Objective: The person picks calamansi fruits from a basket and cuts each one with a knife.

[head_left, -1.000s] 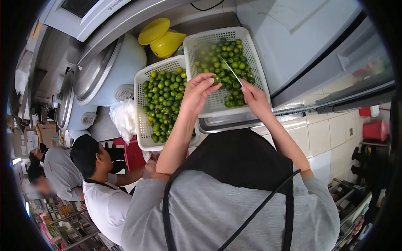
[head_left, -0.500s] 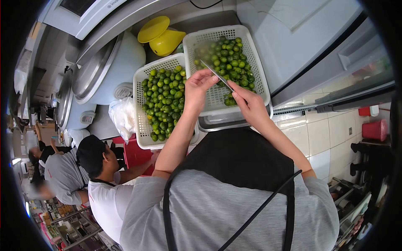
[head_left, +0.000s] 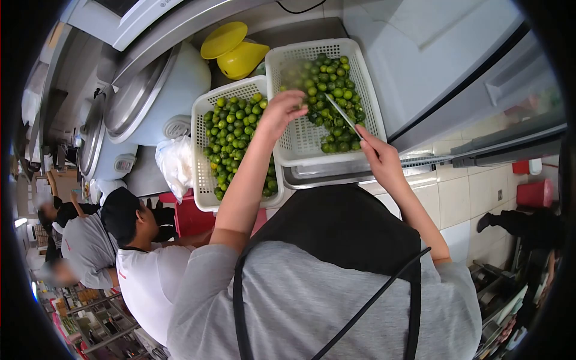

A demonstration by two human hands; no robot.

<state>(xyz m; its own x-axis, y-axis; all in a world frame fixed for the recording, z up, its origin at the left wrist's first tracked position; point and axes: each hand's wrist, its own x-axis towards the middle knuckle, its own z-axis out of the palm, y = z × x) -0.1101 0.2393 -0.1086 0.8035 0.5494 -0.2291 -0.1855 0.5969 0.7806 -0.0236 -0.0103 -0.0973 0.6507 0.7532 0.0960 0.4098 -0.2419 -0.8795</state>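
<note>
My right hand (head_left: 380,157) grips a knife (head_left: 343,115), its blade slanting up and left over the small green limes (head_left: 329,90) in the right-hand basket. My left hand (head_left: 283,113) is above the left side of that white perforated basket (head_left: 290,149), close to where the two baskets meet. Its fingers are curled together, and what lies between them is too small and blurred to name. Left of my forearm stands a second white basket (head_left: 200,135), filled with similar green limes (head_left: 231,129), a few of them yellowish.
A metal tray (head_left: 324,175) lies beneath the right basket. Behind the baskets are a yellow scoop-like container (head_left: 240,60) and a crumpled white plastic bag (head_left: 175,167). Large lidded pots (head_left: 144,90) stand left. A co-worker in a white shirt (head_left: 150,270) is close on my left.
My hands have moved apart. The right one has drawn the knife right and down, away from the left hand. The left hand has shifted slightly left. The nearby co-worker has leaned left.
</note>
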